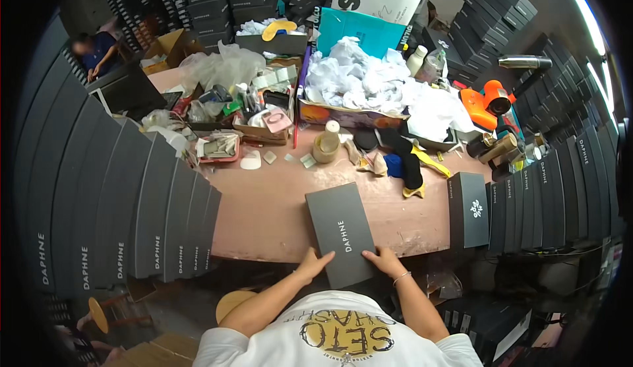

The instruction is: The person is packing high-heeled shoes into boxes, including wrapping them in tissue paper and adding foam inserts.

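Observation:
A dark grey shoebox (343,228) with its lid on lies at the near edge of the table, its long side pointing away from me and tilted slightly left. My left hand (312,265) grips its near left side, thumb on the lid. At the near right side my right hand (384,261) holds it too, thumb resting on top; a bracelet circles that wrist. The fingers under and beside the box are hidden. Beyond the box stands a bottle of yellowish liquid (326,144) with a pale cap.
Grey shoeboxes (155,202) line the left side, and more shoeboxes (547,189) stand at the right. A carton of crumpled white paper (356,113) sits behind. Cloths (402,159) lie right of the bottle, near an orange heat-gun-like tool (484,103). Another person (99,54) is far left.

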The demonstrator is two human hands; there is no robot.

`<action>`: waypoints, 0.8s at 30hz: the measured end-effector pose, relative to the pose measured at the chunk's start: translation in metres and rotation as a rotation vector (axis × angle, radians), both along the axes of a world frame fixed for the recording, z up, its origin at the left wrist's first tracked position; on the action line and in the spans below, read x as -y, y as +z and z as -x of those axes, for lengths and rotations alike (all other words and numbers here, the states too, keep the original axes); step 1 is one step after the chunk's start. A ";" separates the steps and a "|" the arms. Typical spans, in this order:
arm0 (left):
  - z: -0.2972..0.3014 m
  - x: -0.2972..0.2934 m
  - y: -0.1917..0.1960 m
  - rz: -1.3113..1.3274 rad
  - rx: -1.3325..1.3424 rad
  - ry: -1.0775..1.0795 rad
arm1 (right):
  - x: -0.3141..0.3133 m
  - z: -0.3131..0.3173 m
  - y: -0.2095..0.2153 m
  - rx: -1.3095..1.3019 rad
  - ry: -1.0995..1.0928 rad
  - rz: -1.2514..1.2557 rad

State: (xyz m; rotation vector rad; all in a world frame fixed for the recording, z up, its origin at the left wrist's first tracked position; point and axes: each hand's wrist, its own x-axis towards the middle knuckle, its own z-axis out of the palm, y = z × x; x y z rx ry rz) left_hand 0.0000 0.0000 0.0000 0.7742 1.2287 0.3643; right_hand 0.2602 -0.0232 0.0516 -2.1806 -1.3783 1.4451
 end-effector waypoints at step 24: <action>0.041 -0.033 0.068 -0.666 -0.994 -0.063 | 0.000 -0.055 0.021 0.159 0.259 -0.540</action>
